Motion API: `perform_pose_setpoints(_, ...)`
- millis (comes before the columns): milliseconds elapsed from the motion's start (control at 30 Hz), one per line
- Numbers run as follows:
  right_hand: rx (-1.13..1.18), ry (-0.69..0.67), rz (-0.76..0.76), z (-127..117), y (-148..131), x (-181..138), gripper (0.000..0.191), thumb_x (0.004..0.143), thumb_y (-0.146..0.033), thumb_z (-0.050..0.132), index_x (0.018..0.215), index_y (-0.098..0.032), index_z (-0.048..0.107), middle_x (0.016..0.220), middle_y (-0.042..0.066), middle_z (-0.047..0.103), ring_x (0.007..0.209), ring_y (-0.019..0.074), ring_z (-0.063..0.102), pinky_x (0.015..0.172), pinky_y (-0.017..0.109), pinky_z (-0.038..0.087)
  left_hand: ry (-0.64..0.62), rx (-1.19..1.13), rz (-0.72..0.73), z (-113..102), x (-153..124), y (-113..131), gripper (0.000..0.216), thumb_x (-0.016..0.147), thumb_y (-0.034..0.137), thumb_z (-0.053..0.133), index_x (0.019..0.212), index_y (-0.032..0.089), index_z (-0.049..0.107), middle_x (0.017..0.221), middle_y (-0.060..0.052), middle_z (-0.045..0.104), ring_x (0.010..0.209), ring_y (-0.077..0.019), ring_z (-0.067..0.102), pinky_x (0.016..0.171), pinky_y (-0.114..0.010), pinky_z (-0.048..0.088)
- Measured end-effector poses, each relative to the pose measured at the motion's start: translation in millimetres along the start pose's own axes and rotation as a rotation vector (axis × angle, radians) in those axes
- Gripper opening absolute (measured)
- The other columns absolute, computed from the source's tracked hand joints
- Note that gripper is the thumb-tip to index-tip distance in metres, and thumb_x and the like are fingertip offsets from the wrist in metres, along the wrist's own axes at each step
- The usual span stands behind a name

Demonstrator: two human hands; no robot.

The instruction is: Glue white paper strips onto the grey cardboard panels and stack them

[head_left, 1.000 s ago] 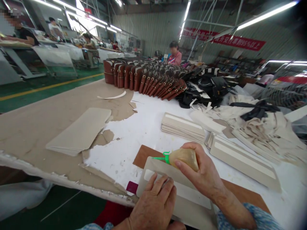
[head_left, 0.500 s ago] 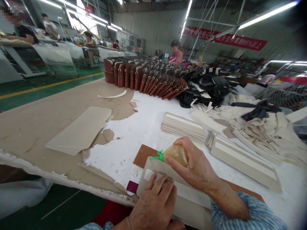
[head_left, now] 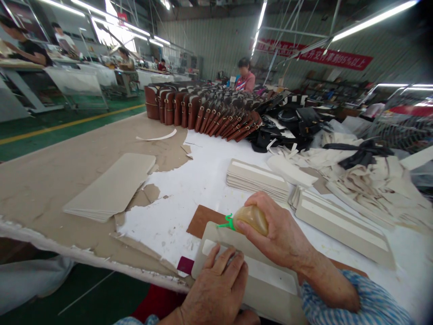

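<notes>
My right hand [head_left: 282,232] is wrapped round a glue bottle [head_left: 253,220] with a green nozzle, tipped sideways. The nozzle's tip is at the upper left edge of a grey-beige panel [head_left: 211,231], touching or just above it. A white strip [head_left: 267,271] lies along this panel. My left hand [head_left: 219,280] rests flat on the strip and panel, its fingers stretched out and holding nothing. Beneath the panel, a brown leather piece [head_left: 199,220] sticks out at the upper left, and a small maroon piece [head_left: 184,265] shows at the left.
Stacks of beige panels lie at the left [head_left: 111,185] and beyond my right hand [head_left: 257,180]; another stack [head_left: 341,225] is at the right. Brown bags [head_left: 189,108], black bags [head_left: 297,122] and pale scraps [head_left: 365,176] fill the far side. A person [head_left: 245,76] is behind the bags.
My right hand has moved the bottle slightly to the right, and its nozzle tip has shifted right along the panel's edge. My left hand stays in place on the panel.
</notes>
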State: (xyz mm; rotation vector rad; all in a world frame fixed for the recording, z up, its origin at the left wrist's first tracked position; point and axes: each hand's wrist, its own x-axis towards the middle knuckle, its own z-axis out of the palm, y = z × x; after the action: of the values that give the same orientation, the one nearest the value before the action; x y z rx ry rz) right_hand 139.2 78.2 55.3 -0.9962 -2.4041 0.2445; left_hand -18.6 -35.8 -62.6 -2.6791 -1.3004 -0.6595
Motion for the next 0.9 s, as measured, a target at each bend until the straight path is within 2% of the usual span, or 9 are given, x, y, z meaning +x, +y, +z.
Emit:
perform_pose_setpoints(200,-0.002,-0.009,0.068,-11,7,-13,0.02,0.094,-0.042,0.062,0.101,-0.026,0.054,0.092,0.002,0.065,0.075,0.02,0.064,0.066,0.035,0.052,-0.047,-0.049,-0.037,-4,1,2,0.068,0.098,0.068,0.054,0.133,0.01,0.059,0.14,-0.016,0.062,0.128,-0.0338,0.054,0.117,-0.054,0.037)
perform_pose_setpoints(500,-0.007,-0.027,0.186,-27,17,-33,0.022,0.094,-0.044,0.061,0.103,-0.025,0.054,0.093,0.001,0.064,0.076,0.0206,0.065,0.069,0.037,0.051,-0.056,-0.05,-0.071,-7,1,4,0.066,0.099,0.067,0.052,0.136,0.012,0.058,0.142,-0.014,0.062,0.13,-0.035,0.056,0.114,-0.058,0.042)
perform_pose_setpoints(667,-0.013,-0.016,0.261,-35,27,-49,0.024,0.092,-0.046,0.062,0.103,-0.026,0.055,0.091,0.001,0.064,0.074,0.0203,0.064,0.069,0.037,0.05,-0.032,-0.041,-0.072,-8,2,5,0.061,0.098,0.061,0.059,0.136,0.013,0.057,0.142,-0.012,0.063,0.13,-0.0339,0.055,0.115,-0.056,0.042)
perform_pose_setpoints(900,-0.028,0.016,0.417,-49,41,-75,0.029,0.088,-0.052,0.065,0.101,-0.027,0.057,0.087,0.0,0.066,0.074,0.0222,0.064,0.068,0.038,0.05,-0.046,0.064,-0.015,-14,2,4,0.067,0.085,0.051,0.076,0.135,0.01,0.057,0.139,-0.015,0.064,0.125,-0.0373,0.058,0.108,-0.061,0.049)
